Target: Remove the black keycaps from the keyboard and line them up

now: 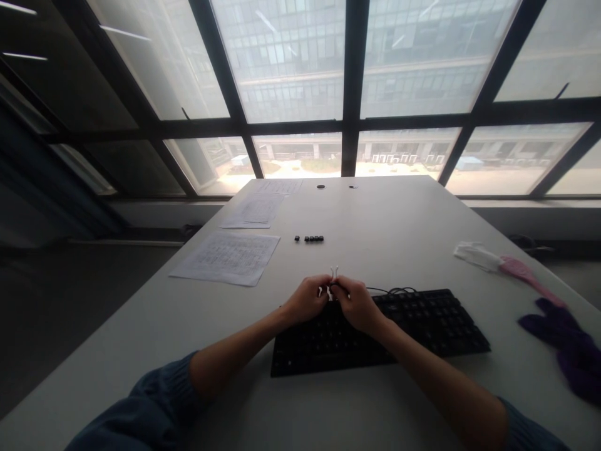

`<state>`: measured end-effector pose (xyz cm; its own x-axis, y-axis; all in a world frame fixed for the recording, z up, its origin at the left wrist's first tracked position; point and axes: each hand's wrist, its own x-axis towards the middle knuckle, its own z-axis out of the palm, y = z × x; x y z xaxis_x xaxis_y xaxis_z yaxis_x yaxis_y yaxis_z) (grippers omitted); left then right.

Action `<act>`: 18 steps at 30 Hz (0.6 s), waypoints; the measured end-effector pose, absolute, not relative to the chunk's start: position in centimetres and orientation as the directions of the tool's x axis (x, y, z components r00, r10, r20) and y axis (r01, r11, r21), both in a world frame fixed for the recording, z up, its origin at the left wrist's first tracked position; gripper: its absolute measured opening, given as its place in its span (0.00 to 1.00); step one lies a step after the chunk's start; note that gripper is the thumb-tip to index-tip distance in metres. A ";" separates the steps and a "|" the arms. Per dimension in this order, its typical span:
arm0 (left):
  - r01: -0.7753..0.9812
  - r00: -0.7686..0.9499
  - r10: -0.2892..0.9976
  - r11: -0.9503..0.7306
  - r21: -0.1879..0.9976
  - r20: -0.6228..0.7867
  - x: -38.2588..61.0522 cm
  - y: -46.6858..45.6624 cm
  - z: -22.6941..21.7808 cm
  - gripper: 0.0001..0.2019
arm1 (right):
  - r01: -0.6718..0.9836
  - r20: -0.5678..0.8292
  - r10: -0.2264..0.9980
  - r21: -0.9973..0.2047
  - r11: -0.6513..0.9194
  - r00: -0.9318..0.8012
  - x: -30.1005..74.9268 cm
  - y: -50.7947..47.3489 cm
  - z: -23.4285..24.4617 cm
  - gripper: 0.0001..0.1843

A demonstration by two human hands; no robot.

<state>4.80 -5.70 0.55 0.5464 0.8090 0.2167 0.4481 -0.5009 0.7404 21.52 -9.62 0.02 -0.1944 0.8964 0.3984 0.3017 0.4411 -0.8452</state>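
Note:
A black keyboard (413,326) lies on the white table (375,213) in front of me. My left hand (306,299) and my right hand (357,304) meet above its top left part. Together they pinch a small white tool (333,274) with two prongs sticking up, and something small and dark is between the fingers. A short row of black keycaps (313,238) sits on the table beyond my hands. The keyboard's black cable (394,290) loops behind my right hand.
Printed sheets (228,257) lie at the left, with more paper (256,212) farther back. At the right are a white cloth (474,255), a pink brush (526,275) and a purple glove (568,341). Large windows stand behind the table.

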 end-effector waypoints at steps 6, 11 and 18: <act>0.343 0.701 0.682 -0.578 0.740 0.207 4.9 -6.5 1.3 0.10 | 0.296 0.454 0.848 -0.799 0.524 -0.273 21.7 -10.5 0.4 0.10; 0.332 0.705 0.680 -0.566 0.755 0.200 4.8 -6.4 0.8 0.03 | 0.325 0.430 0.868 -0.807 0.492 -0.247 22.6 -10.5 0.2 0.11; 0.365 0.674 0.703 -0.585 0.724 0.229 4.9 -6.4 0.4 0.04 | 0.251 0.413 0.894 -0.860 0.445 -0.173 22.8 -10.3 -0.4 0.10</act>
<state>4.89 -6.39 0.40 0.6736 0.7027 0.2289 0.3647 -0.5855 0.7240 22.84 -10.27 -0.41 -0.1729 0.8943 0.4127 0.2506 0.4452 -0.8597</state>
